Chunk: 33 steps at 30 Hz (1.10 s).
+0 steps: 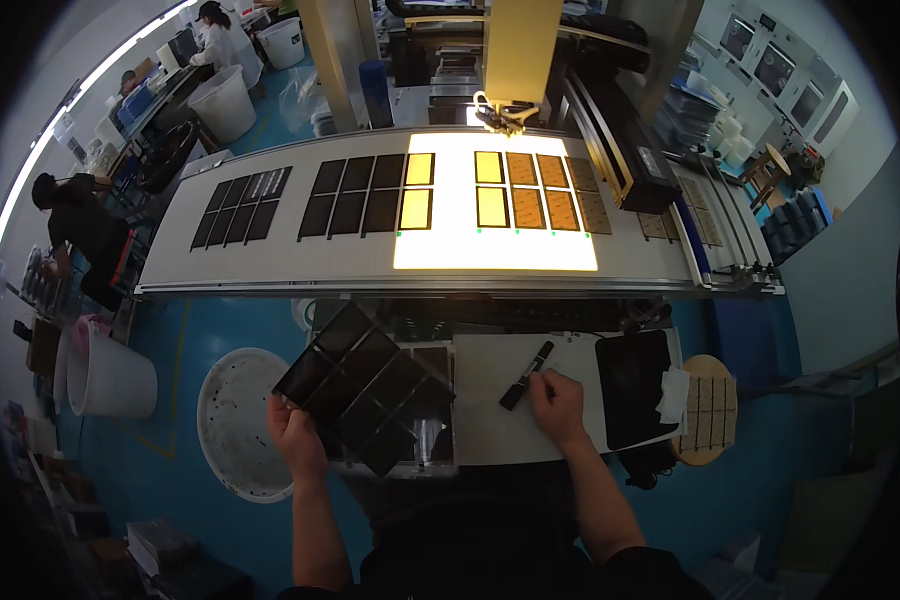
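My left hand [298,437] grips the left corner of a dark rectangular sheet [365,385] divided into a grid of panels, tilted above the bench. Its fingers are closed at the edge, with the thumb toward the front. Under the sheet, a clear plastic tray [430,440] with dark panels in it shows in part. My right hand [557,408] rests over a white board [490,430], its fingers closed on a black marker [527,376] that slants up to the right. The board lies just right of the sheet.
Ahead runs a long white table [270,262] with several gridded panels, partly lit by a bright yellow-white light under a machine head [510,115]. A black mat [630,390] lies right of the board. A round white bin [245,470] stands left; a stool [708,375] bears a gridded panel. People work far left.
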### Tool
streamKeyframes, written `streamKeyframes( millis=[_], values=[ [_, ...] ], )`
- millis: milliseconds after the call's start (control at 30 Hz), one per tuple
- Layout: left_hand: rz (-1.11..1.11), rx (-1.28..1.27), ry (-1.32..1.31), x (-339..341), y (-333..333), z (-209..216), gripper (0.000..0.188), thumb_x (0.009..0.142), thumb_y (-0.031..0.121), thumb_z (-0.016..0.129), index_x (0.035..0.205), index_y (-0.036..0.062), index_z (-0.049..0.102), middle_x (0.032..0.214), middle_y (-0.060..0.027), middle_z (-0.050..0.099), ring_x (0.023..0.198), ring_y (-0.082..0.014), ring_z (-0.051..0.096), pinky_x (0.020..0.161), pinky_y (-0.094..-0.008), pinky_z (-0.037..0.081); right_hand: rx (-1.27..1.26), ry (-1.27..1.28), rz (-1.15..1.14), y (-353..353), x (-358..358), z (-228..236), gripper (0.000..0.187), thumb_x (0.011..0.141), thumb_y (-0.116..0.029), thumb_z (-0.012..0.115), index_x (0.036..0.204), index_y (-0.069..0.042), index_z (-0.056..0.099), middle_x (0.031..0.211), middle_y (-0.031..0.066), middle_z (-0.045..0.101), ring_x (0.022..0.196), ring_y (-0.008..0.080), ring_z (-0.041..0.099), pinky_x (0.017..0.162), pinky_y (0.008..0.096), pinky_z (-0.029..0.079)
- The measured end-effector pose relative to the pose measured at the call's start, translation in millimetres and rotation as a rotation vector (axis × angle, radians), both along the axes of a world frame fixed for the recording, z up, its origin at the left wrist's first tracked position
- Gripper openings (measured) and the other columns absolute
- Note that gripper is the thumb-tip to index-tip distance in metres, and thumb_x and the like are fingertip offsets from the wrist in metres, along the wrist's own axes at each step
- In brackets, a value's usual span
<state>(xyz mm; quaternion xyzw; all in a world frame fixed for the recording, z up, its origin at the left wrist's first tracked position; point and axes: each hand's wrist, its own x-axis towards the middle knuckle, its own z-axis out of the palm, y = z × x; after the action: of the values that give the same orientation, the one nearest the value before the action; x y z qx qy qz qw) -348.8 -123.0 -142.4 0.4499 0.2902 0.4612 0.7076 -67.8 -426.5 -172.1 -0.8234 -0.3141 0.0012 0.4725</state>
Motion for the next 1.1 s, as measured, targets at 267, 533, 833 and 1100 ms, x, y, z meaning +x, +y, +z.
streamKeyframes(
  millis=[267,533,833,1100],
  values=[
    [-0.069,0.039,0.008,-5.1,4.8,-7.1,0.057,0.094,-0.01,0.043,0.148,-0.0015,0.054,0.133,-0.0119,0.07,0.118,-0.0204,0.069,0.107,-0.036,0.053,0.036,-0.005,0.002,1.3,-0.7,-2.4,0.037,0.103,-0.016,0.071,0.073,0.001,0.057,0.059,0.0115,0.055,0.052,0.0156,0.049,0.052,0.0356,0.039],
    [0.017,0.046,-0.045,-2.9,2.2,-6.2,0.056,0.093,-0.011,0.044,0.148,-0.003,0.053,0.135,-0.0148,0.07,0.122,-0.0233,0.07,0.108,-0.0364,0.054,-0.004,0.047,0.049,0.9,0.4,-4.4,0.038,0.103,-0.017,0.071,0.073,0.001,0.057,0.058,0.0112,0.054,0.052,0.0153,0.047,0.051,0.0356,0.038],
    [0.031,0.05,-0.046,0.3,-1.4,0.5,0.043,0.096,-0.009,0.047,0.137,-0.0014,0.057,0.119,-0.0066,0.07,0.104,-0.0142,0.069,0.094,-0.0307,0.055,-0.019,0.026,0.055,-0.2,0.3,-1.6,0.038,0.102,-0.02,0.072,0.073,-0.001,0.057,0.063,0.0173,0.057,0.052,0.0303,0.057,0.053,0.0415,0.043],
    [-0.002,0.031,-0.004,2.7,-1.2,3.0,0.043,0.097,-0.009,0.046,0.138,-0.0019,0.056,0.12,-0.0082,0.071,0.105,-0.0162,0.07,0.098,-0.0315,0.055,0.018,-0.014,-0.002,1.6,-0.9,-2.4,0.039,0.103,-0.018,0.071,0.073,0.001,0.055,0.059,0.0131,0.054,0.052,0.0175,0.049,0.052,0.0371,0.039]
  ],
)
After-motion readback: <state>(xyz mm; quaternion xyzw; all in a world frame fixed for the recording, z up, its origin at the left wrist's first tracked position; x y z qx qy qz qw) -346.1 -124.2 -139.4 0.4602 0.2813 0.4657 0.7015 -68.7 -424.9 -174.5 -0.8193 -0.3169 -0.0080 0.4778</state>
